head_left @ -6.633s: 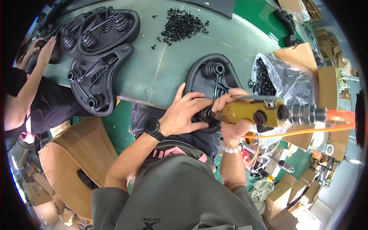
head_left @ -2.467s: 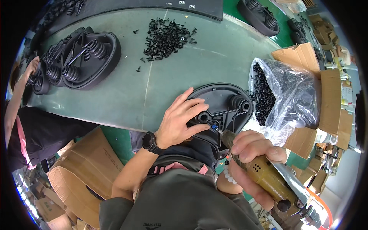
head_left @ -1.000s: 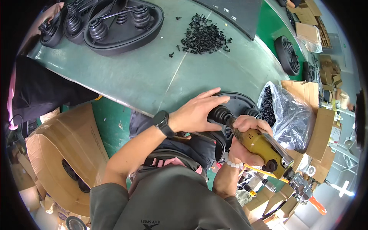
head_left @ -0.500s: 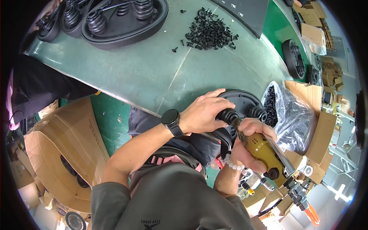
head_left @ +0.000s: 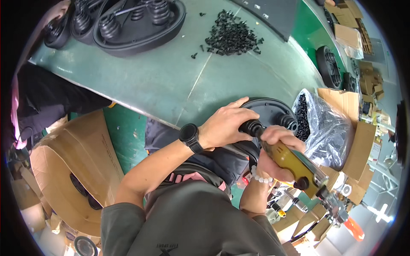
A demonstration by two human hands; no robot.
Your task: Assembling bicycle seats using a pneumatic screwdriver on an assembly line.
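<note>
At the near table edge lies a black oval plastic base (head_left: 275, 105) with ribbed, bellows-like posts. My left hand (head_left: 226, 127), a watch on its wrist, has thumb and fingers closed about one black ribbed post (head_left: 251, 127). My right hand (head_left: 275, 155) is wrapped round a yellow-green air screwdriver (head_left: 285, 158), its nose pointing at that same post. The tool's tip is hidden in or behind the post. A second ribbed post (head_left: 287, 122) stands on the base to the right of the tool.
Loose black screws (head_left: 234, 34) form a pile on the green table (head_left: 145, 81). Similar black oval bases (head_left: 141, 47) stand far left, near another person's hand (head_left: 57, 10). A plastic bag (head_left: 326, 136) of black parts sits in a right-hand carton (head_left: 361, 149); another carton (head_left: 81, 158) stands lower left.
The screwdriver's rear end has swung slightly down and right, with my right hand shifting a little left. My left hand stays on the post, moved slightly left.
</note>
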